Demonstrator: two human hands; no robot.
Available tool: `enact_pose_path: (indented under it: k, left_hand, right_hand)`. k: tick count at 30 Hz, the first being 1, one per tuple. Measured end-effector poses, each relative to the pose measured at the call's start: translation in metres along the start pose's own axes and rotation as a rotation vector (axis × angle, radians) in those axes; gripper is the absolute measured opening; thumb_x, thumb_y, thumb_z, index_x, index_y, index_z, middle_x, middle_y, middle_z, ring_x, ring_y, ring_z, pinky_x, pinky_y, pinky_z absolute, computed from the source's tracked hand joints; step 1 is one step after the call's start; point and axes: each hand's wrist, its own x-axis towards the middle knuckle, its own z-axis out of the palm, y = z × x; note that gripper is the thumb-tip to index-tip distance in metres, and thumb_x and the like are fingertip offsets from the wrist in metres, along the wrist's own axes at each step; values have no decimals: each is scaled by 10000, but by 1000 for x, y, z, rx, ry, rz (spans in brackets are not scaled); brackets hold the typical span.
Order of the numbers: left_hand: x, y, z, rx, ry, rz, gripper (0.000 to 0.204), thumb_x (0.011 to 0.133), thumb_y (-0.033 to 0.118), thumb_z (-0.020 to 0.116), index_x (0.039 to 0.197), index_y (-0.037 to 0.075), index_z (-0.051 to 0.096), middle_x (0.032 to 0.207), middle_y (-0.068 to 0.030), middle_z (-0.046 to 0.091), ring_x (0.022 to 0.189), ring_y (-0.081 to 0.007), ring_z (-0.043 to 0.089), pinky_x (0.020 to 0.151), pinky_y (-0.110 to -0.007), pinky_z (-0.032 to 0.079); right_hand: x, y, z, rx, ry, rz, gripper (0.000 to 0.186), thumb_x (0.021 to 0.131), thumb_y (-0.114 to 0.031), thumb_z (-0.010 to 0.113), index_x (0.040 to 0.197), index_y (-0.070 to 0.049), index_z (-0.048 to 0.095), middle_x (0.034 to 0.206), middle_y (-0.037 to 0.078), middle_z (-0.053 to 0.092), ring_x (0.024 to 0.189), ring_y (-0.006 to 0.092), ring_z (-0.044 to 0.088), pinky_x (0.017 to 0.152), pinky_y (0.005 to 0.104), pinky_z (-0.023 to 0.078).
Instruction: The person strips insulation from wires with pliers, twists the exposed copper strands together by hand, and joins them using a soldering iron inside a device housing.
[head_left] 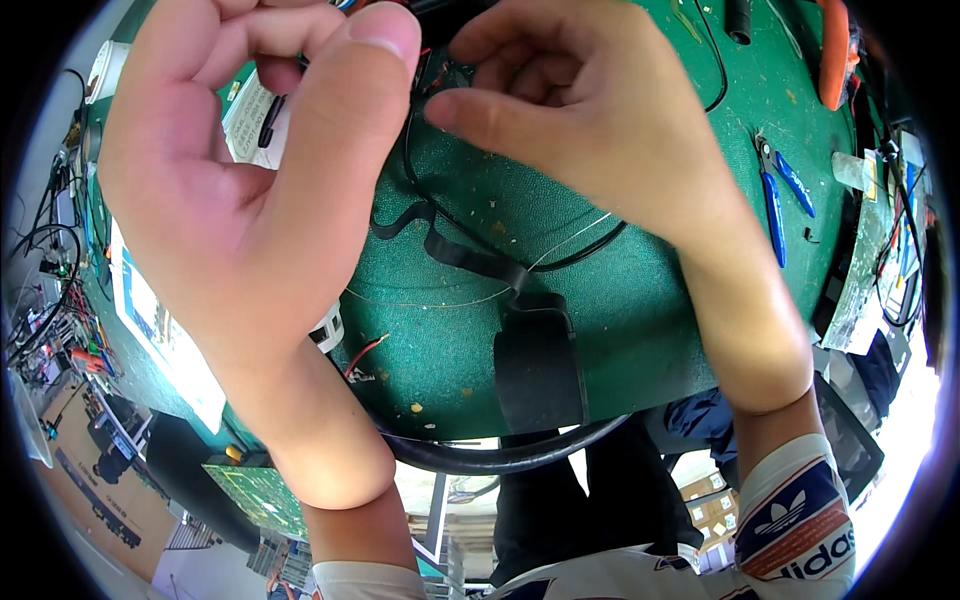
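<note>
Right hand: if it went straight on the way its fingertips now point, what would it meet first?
Seemingly the left thumb, leftward across a small gap; depth is unclear, so the right hand might pass beneath it instead.

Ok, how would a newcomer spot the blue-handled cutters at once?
Take the green tabletop and go to its right side, past the right hand. There, below an orange-handled tool in the picture, small cutters lie with their handles spread. Bright blue handles set them apart from that orange neighbour.
</note>
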Motion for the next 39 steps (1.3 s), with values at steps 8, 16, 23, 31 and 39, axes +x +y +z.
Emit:
enact_pose_path:
  k: [8,16,23,31,39]
  left_hand:
    - [7,0,-6,269,-192,364,198,910,27,677,1097,-37,685,1126,-115,714,1011,-158,643,896,-281,487]
    - [-10,-5,-2,482,-263,330,194,905,29,681,1090,-33,689,1138,-116,710,1016,-166,643,899,-286,487]
    - [-16,-10,-5,536,-287,312,192,901,31,685,1083,-29,692,1148,-117,706,1020,-173,643,901,-290,488]
    - [-20,-16,-5,546,-288,288,188,896,33,689,1076,-24,696,1159,-118,701,1025,-181,644,904,-295,488]
    - [-22,-19,-5,549,-286,280,185,891,35,693,1068,-19,700,1171,-119,697,1030,-189,644,907,-300,489]
  right_hand:
    - [2,38,30,-154,133,-235,121,849,-11,763,959,6,717,985,90,694,714,148,648,639,295,532]
    - [1,46,23,225,39,-28,143,917,-42,760,1021,33,696,793,53,697,694,64,607,620,224,496]
    - [-1,53,26,201,3,-86,147,916,-41,761,1026,31,695,797,52,698,698,65,610,623,223,498]
    - [2,56,25,114,2,-140,152,915,-39,762,1032,30,694,802,51,699,702,65,612,625,222,499]
    - [2,57,24,60,-5,-171,157,913,-37,763,1038,28,693,806,51,699,705,65,615,628,221,501]
